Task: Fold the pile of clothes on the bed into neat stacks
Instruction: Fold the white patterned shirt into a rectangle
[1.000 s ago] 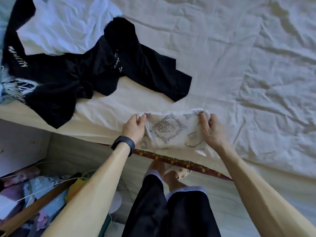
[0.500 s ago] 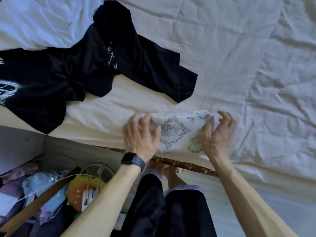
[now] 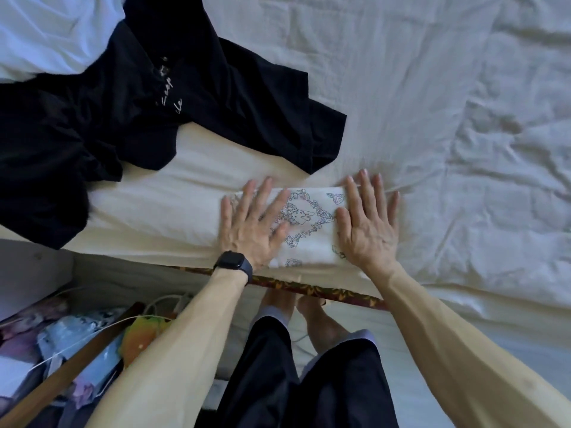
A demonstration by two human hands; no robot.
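Note:
A small folded white garment with a line-drawn print (image 3: 309, 223) lies flat near the front edge of the bed (image 3: 432, 88). My left hand (image 3: 255, 223) presses on its left part with straight, spread fingers. My right hand (image 3: 369, 223) presses flat on its right end. Both palms face down and hold nothing. To the left, black clothes with white lettering (image 3: 148, 112) lie crumpled. A white garment (image 3: 52, 32) lies at the top left, partly under the black ones.
The cream sheet stretches wrinkled to the right and back. Below the bed edge a patterned trim (image 3: 324, 291) shows. On the floor at lower left lie cluttered bags, cables and a wooden stick (image 3: 71, 366). My legs and bare feet stand by the bed.
My hands let go of the printed garment's ends and now lie flat on top of it. The garment has settled onto the sheet.

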